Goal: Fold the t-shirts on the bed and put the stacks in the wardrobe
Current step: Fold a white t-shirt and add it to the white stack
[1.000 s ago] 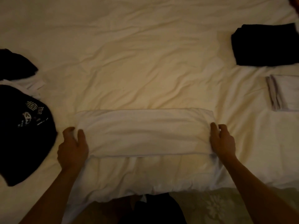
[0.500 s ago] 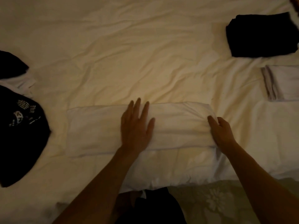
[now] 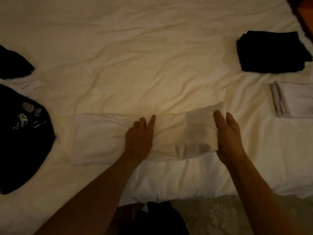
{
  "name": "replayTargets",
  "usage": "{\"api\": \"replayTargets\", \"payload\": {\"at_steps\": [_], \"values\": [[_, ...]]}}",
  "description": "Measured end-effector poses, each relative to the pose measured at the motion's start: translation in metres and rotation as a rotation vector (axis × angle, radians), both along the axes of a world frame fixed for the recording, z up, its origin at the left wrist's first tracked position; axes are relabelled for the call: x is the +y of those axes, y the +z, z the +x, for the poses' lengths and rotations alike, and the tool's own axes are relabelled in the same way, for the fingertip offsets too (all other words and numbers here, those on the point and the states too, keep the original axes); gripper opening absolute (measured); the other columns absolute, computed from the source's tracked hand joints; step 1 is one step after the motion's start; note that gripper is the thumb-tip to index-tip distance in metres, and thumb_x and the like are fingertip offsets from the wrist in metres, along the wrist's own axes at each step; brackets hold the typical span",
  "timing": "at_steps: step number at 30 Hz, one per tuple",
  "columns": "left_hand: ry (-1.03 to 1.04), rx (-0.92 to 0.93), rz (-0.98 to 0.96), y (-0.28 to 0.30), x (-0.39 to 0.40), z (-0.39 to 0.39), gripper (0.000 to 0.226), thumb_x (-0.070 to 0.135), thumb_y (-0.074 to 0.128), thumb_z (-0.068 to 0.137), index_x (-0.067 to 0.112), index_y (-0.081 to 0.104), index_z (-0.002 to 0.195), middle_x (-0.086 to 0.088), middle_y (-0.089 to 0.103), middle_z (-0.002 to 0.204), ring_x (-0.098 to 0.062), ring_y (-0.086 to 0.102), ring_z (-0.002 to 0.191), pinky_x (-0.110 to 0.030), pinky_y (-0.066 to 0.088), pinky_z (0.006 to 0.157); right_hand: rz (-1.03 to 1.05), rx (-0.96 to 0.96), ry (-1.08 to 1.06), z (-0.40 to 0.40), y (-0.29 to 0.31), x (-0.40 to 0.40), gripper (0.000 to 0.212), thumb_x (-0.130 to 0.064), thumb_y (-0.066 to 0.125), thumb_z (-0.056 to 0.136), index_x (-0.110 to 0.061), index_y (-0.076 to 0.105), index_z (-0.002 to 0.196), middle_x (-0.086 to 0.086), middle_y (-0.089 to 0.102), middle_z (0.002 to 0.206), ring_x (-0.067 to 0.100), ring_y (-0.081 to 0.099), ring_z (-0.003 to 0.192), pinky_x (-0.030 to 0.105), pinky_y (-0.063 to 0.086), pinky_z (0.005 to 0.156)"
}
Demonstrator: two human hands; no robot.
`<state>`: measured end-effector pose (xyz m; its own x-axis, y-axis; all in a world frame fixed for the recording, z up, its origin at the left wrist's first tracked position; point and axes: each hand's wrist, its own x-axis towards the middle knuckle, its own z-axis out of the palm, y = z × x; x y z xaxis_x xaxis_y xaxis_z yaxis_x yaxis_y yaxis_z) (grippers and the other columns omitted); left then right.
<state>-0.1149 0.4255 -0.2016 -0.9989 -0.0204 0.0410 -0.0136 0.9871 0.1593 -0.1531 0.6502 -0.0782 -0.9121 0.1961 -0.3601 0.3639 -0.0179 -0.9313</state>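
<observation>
White t-shirt (image 3: 105,139), folded to a long strip at the near edge of the bed (image 3: 152,56): right end, flat half a second ago, now lifted leftward by the gripping right hand (image 3: 228,133), left hand (image 3: 138,138) pressing flat mid-strip, so crosswise fold begun; black stack (image 3: 271,51) and white stack (image 3: 291,101) beyond its right end.
</observation>
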Motion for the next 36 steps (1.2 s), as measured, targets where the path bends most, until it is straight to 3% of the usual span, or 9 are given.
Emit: {"api": "replayTargets", "payload": {"at_steps": [4, 7, 9, 11, 16, 19, 26, 32, 36], "values": [[-0.01, -0.165, 0.016, 0.021, 0.001, -0.008, 0.059, 0.043, 0.048, 0.095, 0.015, 0.041, 0.147, -0.011, 0.052, 0.122, -0.031, 0.055, 0.104, -0.04, 0.048, 0.072, -0.017, 0.1, 0.124, 0.004, 0.02, -0.073, 0.011, -0.026, 0.061, 0.097, -0.02, 0.066, 0.089, -0.004, 0.071, 0.084, 0.014, 0.068, 0.082, 0.037, 0.056, 0.076], [-0.009, -0.043, 0.241, 0.046, -0.017, 0.003, 0.061, 0.036, 0.07, 0.08, 0.011, 0.05, 0.132, -0.013, 0.057, 0.113, -0.032, 0.06, 0.102, -0.039, 0.052, 0.073, 0.002, 0.129, 0.282, 0.01, 0.026, -0.133, 0.01, -0.022, 0.061, 0.096, -0.012, 0.06, 0.093, -0.001, 0.063, 0.078, 0.01, 0.061, 0.07, 0.029, 0.052, 0.063], [0.141, 0.204, 0.449, 0.049, -0.04, 0.021, 0.039, 0.017, 0.081, 0.072, 0.008, 0.063, 0.106, -0.011, 0.067, 0.091, -0.025, 0.066, 0.082, -0.034, 0.055, 0.067, -0.023, 0.076, 0.375, 0.015, 0.018, -0.17, 0.011, -0.028, 0.064, 0.094, -0.019, 0.058, 0.091, 0.002, 0.064, 0.08, 0.016, 0.064, 0.074, 0.036, 0.054, 0.067], [0.416, 0.141, 0.748, 0.056, -0.077, 0.03, 0.007, 0.018, 0.067, 0.091, 0.016, 0.067, 0.097, 0.001, 0.069, 0.086, -0.009, 0.063, 0.076, -0.021, 0.052, 0.071, 0.02, 0.052, 0.456, 0.018, 0.005, -0.202, 0.013, -0.03, 0.064, 0.093, -0.02, 0.056, 0.094, -0.003, 0.062, 0.08, 0.01, 0.063, 0.073, 0.029, 0.052, 0.068], [0.866, -0.174, 1.529, 0.077, -0.151, 0.041, 0.044, 0.05, 0.038, 0.103, 0.02, 0.07, 0.105, -0.005, 0.073, 0.092, -0.019, 0.069, 0.079, -0.032, 0.055, 0.073, 0.319, 0.047, 0.744, 0.028, -0.031, -0.267, 0.02, -0.029, 0.06, 0.095, -0.016, 0.046, 0.098, -0.007, 0.054, 0.084, 0.011, 0.054, 0.077, 0.024, 0.041, 0.069], [0.826, -0.273, 1.327, 0.07, -0.167, 0.052, 0.045, 0.069, 0.041, 0.092, 0.034, 0.069, 0.094, 0.002, 0.072, 0.099, -0.019, 0.067, 0.097, -0.036, 0.052, 0.09, 0.387, -0.039, 0.927, 0.043, -0.049, -0.287, 0.033, -0.035, 0.064, 0.091, -0.015, 0.049, 0.112, 0.007, 0.06, 0.104, 0.02, 0.061, 0.085, 0.036, 0.053, 0.075], [0.733, -0.207, 0.973, 0.058, -0.157, 0.064, 0.035, 0.048, 0.061, 0.092, 0.024, 0.057, 0.117, 0.011, 0.06, 0.099, -0.007, 0.055, 0.083, -0.016, 0.038, 0.063, 0.264, 0.093, 0.798, 0.057, -0.05, -0.244, 0.017, -0.017, 0.056, 0.098, -0.013, 0.063, 0.113, 0.005, 0.068, 0.102, 0.017, 0.068, 0.085, 0.036, 0.057, 0.08], [0.679, -0.196, 1.0, 0.04, -0.178, 0.078, 0.043, 0.042, 0.055, 0.094, 0.021, 0.058, 0.131, -0.005, 0.066, 0.12, -0.027, 0.062, 0.108, -0.037, 0.05, 0.088, 0.994, 0.423, 0.541, 0.039, -0.078, -0.171, 0.051, -0.043, 0.04, 0.095, -0.01, 0.055, 0.131, 0.016, 0.054, 0.13, 0.032, 0.049, 0.118, 0.041, 0.043, 0.096], [0.592, -0.021, 0.567, 0.035, -0.168, 0.082, 0.048, 0.02, 0.046, 0.102, 0.012, 0.038, 0.148, -0.017, 0.055, 0.128, -0.035, 0.055, 0.113, -0.038, 0.044, 0.089, 1.186, 0.312, 0.681, 0.054, -0.108, -0.149, 0.063, -0.05, 0.032, 0.097, -0.011, 0.043, 0.146, 0.027, 0.037, 0.149, 0.046, 0.041, 0.132, 0.056, 0.042, 0.103]]}}
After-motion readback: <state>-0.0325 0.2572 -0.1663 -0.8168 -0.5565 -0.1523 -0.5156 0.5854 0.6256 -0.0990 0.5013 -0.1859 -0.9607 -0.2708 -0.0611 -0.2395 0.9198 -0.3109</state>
